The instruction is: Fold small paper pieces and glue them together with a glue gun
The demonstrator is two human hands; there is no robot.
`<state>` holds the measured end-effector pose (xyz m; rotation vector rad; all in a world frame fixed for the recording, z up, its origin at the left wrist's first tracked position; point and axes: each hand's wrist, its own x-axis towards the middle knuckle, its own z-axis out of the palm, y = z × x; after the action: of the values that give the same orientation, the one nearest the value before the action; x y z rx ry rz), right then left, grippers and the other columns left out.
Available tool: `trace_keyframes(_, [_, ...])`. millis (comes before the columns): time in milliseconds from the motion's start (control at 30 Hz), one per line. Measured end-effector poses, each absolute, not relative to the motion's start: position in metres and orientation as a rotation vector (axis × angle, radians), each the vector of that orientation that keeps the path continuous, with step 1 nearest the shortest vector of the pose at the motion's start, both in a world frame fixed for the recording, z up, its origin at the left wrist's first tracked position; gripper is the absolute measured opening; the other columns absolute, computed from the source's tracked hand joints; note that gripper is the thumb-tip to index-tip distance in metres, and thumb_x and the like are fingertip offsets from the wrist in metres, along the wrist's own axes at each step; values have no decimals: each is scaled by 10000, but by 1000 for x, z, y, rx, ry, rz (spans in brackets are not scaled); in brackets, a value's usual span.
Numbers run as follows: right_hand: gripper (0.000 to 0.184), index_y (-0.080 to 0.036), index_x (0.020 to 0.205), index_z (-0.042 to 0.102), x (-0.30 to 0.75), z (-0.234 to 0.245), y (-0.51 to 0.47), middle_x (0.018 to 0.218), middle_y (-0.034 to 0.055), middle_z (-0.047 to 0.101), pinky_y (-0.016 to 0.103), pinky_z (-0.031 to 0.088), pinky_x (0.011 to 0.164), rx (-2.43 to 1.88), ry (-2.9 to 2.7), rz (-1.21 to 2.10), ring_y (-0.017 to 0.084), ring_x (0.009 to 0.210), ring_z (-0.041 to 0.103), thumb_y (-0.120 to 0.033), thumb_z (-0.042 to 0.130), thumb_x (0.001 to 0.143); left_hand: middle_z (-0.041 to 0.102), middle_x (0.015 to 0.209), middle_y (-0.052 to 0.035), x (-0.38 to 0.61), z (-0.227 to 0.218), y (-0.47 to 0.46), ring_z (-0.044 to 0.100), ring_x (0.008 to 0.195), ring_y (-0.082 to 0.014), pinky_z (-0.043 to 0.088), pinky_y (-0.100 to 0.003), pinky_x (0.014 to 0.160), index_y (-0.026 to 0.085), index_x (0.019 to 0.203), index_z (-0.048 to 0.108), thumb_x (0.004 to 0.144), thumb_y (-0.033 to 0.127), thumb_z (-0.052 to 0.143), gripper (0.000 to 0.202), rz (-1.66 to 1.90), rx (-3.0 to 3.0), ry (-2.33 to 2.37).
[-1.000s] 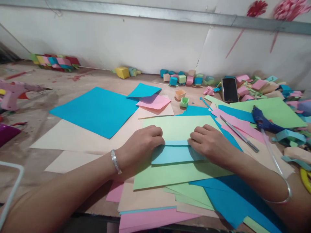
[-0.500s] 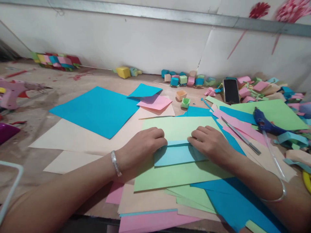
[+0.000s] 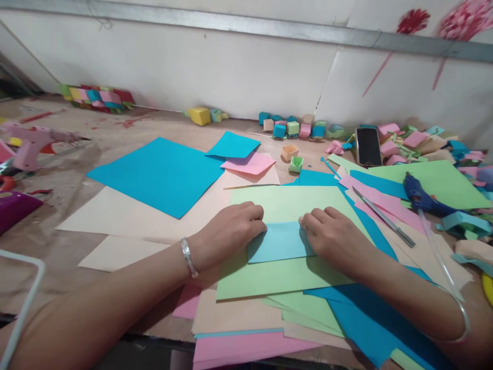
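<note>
A small light-blue folded paper [image 3: 279,241] lies on a light-green sheet [image 3: 285,205] in front of me. My left hand [image 3: 227,234] presses its left end with curled fingers. My right hand [image 3: 333,236] presses its right end, fingers bent down on the top edge. Each wrist wears a silver bangle. The folded paper's far edge now shows as one flat fold between my fingertips.
Coloured sheets are stacked under the green one; a large blue sheet [image 3: 157,174] lies to the left. A blue glue gun [image 3: 421,198], a metal blade [image 3: 385,223] and a phone [image 3: 367,146] sit on the right. Small paper boxes [image 3: 292,127] line the wall; a pink glue gun [image 3: 33,141] rests far left.
The narrow strip at the blue paper's top has been folded down flat, so the piece looks shorter. Both hands stayed on its ends, shifting slightly.
</note>
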<state>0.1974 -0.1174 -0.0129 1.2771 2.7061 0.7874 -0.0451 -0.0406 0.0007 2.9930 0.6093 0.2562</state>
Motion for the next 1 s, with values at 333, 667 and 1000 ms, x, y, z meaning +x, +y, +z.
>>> trace_keyframes(333, [246,-126,750,663,194,-14,-120,682,93,592,364,217,584,1288,2733,860,208,619,468,32,488,819,572,849,-66,-44,-3,-41,522,756,-182,426,-311,666,144,920,650,890,66,423,242,309,2918,746])
trace_keyframes(667, [253,-171,649,604,196,-9,-119,618,58,566,349,200,583,1290,2774,835,186,587,426,15,513,795,541,820,-46,-44,1,-40,473,703,-170,385,-306,627,153,772,564,867,67,460,164,119,3031,822])
trace_keyframes(1000, [247,-169,638,598,195,-5,-118,645,72,574,340,195,590,1310,2775,780,188,607,419,5,519,795,551,838,-75,-44,4,-43,465,770,-199,402,-327,670,130,758,624,911,76,462,229,106,3094,706])
